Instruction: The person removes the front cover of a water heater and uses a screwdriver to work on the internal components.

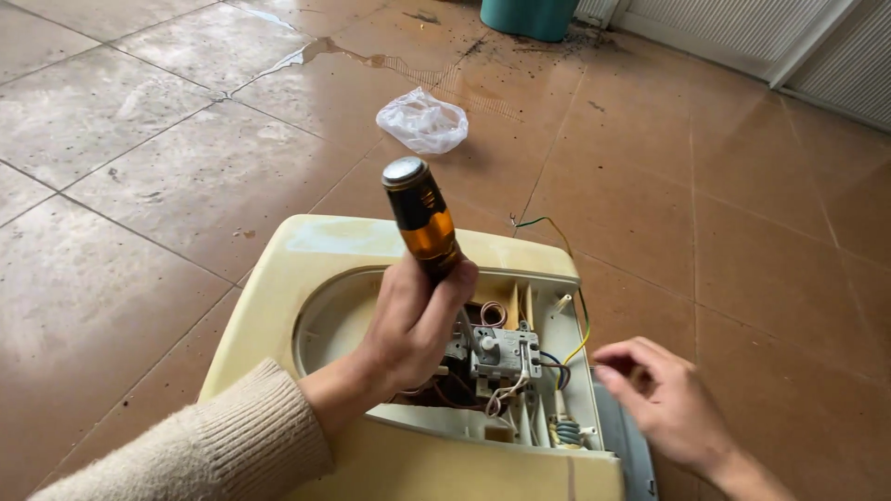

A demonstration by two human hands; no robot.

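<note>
Amber-handled screwdriver (422,218) clenched upright in our left hand (413,325) inside the cream plastic appliance casing (306,269), right hand (664,394) empty, half-open beside it; steady downward pressure seems wise.

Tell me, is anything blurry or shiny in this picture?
In the head view, the right hand looks slightly blurred, while the left hand and its amber screwdriver handle are sharp; soft daylight glints on the handle's metal cap and the wet streak on the floor tiles.
</note>
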